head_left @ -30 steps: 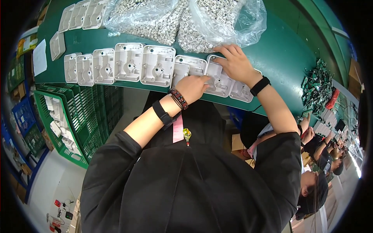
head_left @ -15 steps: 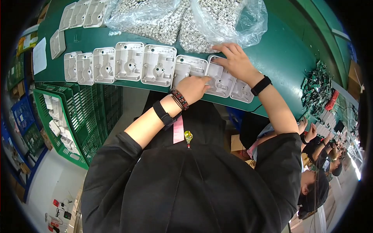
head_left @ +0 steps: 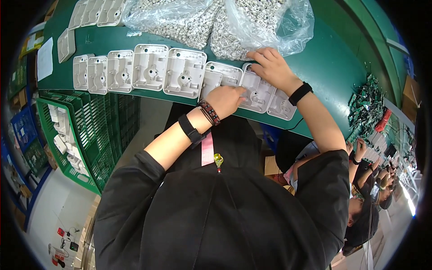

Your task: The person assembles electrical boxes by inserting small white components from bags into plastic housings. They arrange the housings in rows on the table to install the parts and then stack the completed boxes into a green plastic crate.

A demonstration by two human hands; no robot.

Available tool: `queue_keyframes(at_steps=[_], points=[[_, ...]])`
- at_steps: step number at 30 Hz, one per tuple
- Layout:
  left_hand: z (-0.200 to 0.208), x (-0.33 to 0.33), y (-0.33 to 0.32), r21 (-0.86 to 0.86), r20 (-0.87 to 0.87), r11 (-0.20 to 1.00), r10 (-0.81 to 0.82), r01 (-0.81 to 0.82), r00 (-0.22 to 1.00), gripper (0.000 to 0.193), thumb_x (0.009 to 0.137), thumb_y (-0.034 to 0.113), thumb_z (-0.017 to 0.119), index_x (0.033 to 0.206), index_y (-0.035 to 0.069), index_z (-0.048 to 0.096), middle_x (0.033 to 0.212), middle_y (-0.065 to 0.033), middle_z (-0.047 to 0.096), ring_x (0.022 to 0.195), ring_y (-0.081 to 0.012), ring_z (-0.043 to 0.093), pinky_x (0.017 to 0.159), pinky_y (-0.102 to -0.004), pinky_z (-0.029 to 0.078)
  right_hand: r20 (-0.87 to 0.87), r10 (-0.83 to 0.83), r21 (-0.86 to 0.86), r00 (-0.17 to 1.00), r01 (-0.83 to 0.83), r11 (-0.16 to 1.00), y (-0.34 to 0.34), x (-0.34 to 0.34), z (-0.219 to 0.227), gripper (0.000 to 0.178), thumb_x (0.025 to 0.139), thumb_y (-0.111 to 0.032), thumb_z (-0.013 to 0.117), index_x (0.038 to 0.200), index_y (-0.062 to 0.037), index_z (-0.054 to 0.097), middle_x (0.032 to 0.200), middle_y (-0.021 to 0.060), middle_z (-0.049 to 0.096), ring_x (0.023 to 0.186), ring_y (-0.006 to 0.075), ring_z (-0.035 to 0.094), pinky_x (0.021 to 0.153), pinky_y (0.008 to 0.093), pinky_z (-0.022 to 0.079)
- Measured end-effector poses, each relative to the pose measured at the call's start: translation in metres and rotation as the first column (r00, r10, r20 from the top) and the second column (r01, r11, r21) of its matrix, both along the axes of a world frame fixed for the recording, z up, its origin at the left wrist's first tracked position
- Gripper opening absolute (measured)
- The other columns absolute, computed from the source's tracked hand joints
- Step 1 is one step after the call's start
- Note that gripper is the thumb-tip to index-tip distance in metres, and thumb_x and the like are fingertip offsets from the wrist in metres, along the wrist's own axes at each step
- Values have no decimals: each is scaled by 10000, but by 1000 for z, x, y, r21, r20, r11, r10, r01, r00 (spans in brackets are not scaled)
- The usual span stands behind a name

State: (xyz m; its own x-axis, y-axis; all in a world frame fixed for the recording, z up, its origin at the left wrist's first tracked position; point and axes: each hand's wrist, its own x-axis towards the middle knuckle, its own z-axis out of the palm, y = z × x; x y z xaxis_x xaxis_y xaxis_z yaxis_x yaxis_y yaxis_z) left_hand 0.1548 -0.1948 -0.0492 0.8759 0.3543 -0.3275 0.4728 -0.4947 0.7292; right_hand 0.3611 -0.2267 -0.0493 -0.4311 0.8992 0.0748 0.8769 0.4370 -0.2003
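A row of open white plastic housings lies along the near edge of the green bench. My left hand [head_left: 224, 100] reaches over one housing [head_left: 223, 68], its fingers closed at the left wall of the neighbouring housing [head_left: 257, 95]. At that housing's far left corner is my right hand [head_left: 273, 68], thumb and fingers bent together. One right finger reaches past the rim toward the bag. Whatever small thing the right fingertips pinch is hidden by the hand. Just right of it, the last housing [head_left: 282, 107] in the row stands below my right wrist.
Clear bags of small white parts [head_left: 234, 33] lie beyond the row. More housings [head_left: 92, 12] stand at far left. A green crate [head_left: 67, 139] holding white pieces is at left. Green circuit boards [head_left: 366, 101] pile up at right, near other people.
Both hands stay at the same housing with little movement. The right fingers shift slightly at its far left corner. The whole view has moved a little.
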Motion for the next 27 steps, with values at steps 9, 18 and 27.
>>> queue_keyframes(at_steps=[9,18,27], points=[[7,4,3,-2,-26,1000,26,-26,999,196,793,205,545,933,86,613,795,-136,621,701,-308,593,632,-407,472,-124,49,-34,991,-54,998,6,0,14,83,645,-129,572,680,-83,632,1124,-2,491,1037,188,430,886,308,345],[-3,1,1,-26,16,999,29,-28,999,178,783,217,545,875,88,627,764,-119,626,708,-300,602,639,-409,479,-138,-193,-156,971,171,973,-15,-1,22,82,652,-112,592,727,-89,616,1176,14,464,1036,234,428,887,342,350],[0,2,3,-6,10,1000,1,0,1000,181,789,216,549,892,88,625,775,-125,626,708,-300,599,645,-399,478,110,58,57,992,-65,996,-7,-7,10,125,710,-145,519,811,-131,590,1121,8,487,1041,195,435,910,326,348]])
